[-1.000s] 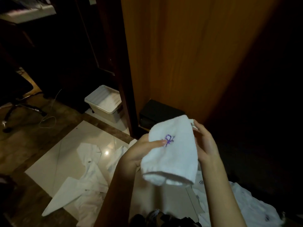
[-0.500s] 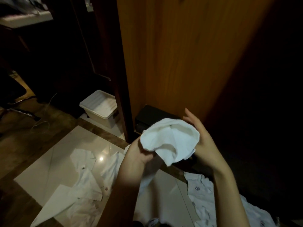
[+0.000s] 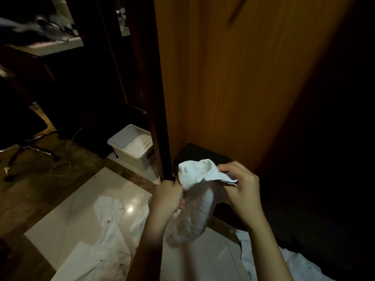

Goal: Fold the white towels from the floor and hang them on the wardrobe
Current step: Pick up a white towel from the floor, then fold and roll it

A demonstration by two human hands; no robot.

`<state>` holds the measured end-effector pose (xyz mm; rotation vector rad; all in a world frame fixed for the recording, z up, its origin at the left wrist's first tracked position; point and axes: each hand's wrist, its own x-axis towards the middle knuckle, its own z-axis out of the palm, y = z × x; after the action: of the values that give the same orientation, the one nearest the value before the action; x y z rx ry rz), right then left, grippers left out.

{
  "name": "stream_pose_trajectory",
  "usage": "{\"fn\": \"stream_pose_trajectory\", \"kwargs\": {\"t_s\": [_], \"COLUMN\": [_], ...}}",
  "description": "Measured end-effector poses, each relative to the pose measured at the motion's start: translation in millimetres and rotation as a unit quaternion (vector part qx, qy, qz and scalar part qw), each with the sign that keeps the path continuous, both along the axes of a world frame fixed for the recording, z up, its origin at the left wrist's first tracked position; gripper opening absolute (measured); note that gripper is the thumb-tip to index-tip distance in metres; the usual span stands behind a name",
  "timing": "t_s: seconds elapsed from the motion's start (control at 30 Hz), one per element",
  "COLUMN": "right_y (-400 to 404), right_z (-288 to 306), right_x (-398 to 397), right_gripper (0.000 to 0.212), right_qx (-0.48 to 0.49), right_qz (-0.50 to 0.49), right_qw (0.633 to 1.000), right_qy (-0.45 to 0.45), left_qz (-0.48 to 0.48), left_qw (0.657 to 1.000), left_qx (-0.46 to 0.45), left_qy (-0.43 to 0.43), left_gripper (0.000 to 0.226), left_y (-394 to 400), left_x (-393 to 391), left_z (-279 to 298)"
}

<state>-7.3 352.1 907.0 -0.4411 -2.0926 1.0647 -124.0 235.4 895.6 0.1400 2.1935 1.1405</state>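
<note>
A small white towel [image 3: 194,199] hangs bunched between my two hands in front of the wooden wardrobe [image 3: 233,78]. My left hand [image 3: 168,197] grips its left side with curled fingers. My right hand [image 3: 241,189] pinches its upper right corner; the lower part droops in shadow. More white towels lie spread on the shiny floor at the lower left [image 3: 109,240] and at the lower right [image 3: 296,264], partly hidden behind my arms.
A white plastic bin [image 3: 132,147] stands on the floor left of the wardrobe's dark edge. A black box [image 3: 200,155] sits at the wardrobe's base behind the towel. An office chair base [image 3: 30,151] and a thin cable [image 3: 60,169] are at the left.
The folded towel has come open and now droops between my hands. My right hand moved from a flat palm behind it to a pinch on its corner. The view shifted upward.
</note>
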Motion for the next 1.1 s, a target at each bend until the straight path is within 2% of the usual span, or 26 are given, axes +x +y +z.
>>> {"fn": "stream_pose_trajectory", "kwargs": {"t_s": [0.03, 0.07, 0.1, 0.17, 0.23, 0.33, 0.47, 0.7, 0.8, 0.93, 1.1], "right_y": [-1.3, -1.9, -3.6, -5.6, -4.5, -1.8, -0.5, -7.3, -4.2, 1.5, -1.1], "right_z": [0.3, -1.1, -0.8, -0.1, 1.3, 7.1, 11.6, 12.9, 9.3, 2.4, -2.2], "right_x": [0.6, -0.3, -2.0, -3.9, -3.4, 1.2, 8.2, 11.1, 14.1, 15.2, 14.1], "right_gripper": [0.019, 0.019, 0.018, 0.018, 0.019, 0.020, 0.022, 0.008, 0.023, 0.016, 0.033], "right_qx": [-0.007, -0.007, -0.004, 0.001, 0.006, 0.003, -0.004, -0.005, 0.036, 0.126, 0.196], "right_qz": [-0.003, -0.011, -0.016, -0.029, -0.043, -0.058, -0.058, -0.091, -0.111, -0.122, -0.139], "right_qw": [1.000, 1.000, 1.000, 1.000, 0.999, 0.998, 0.998, 0.996, 0.993, 0.984, 0.971], "right_qy": [-0.004, -0.005, -0.002, -0.001, -0.006, -0.013, -0.009, 0.015, 0.015, -0.019, -0.015], "left_qz": [0.029, 0.047, 0.054, 0.006, -0.096, -0.179, -0.155, -0.103, -0.115, -0.141, -0.202], "left_qw": [0.992, 0.974, 0.953, 0.908, 0.879, 0.866, 0.866, 0.878, 0.878, 0.871, 0.867], "left_qx": [-0.014, 0.030, 0.131, 0.322, 0.382, 0.362, 0.367, 0.379, 0.379, 0.375, 0.318], "left_qy": [0.125, 0.220, 0.266, 0.269, 0.266, 0.297, 0.302, 0.274, 0.268, 0.284, 0.325], "left_gripper": [0.029, 0.030, 0.031, 0.024, 0.013, 0.031, 0.033, 0.040, 0.037, 0.035, 0.032], "left_y": [-4.0, -10.5, -15.0, -19.4, -22.2, -16.1, -1.1, 14.5, 17.1, 17.5, 8.7], "left_x": [-4.1, -6.5, -6.0, -2.7, 1.3, 4.2, 16.6, 29.1, 30.9, 33.3, 24.4], "left_z": [-3.9, -3.1, 1.3, 12.0, 16.0, 14.2, 18.0, 22.0, 21.3, 20.4, 25.0]}}
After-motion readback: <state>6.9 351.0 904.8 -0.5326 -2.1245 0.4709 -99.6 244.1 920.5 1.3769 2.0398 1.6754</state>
